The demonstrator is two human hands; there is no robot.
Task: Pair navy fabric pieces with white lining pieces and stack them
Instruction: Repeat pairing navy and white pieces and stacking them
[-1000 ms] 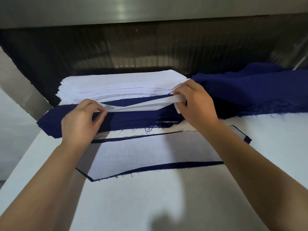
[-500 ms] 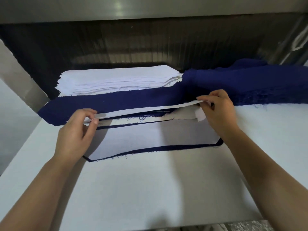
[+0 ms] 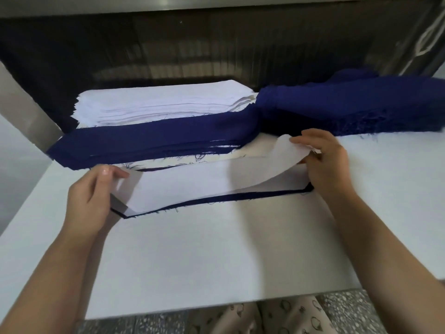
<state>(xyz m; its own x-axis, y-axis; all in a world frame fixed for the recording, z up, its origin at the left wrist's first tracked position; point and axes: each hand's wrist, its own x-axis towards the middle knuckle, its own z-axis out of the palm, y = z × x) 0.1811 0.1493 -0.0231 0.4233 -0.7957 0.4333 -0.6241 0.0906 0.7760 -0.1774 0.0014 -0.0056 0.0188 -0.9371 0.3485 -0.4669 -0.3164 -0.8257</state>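
Both my bare forearms reach forward from the lower corners of the view, angling inward toward each other. My left hand (image 3: 92,196) sits nearer to me, back turned up, its fingers curled and pinching the left end of a white lining piece (image 3: 204,184). My right hand (image 3: 325,162) is farther out and a little higher. Its fingers lie over the top of the right end of that piece with the thumb beneath, nipping it between them. The two hands are well apart, one at each end.
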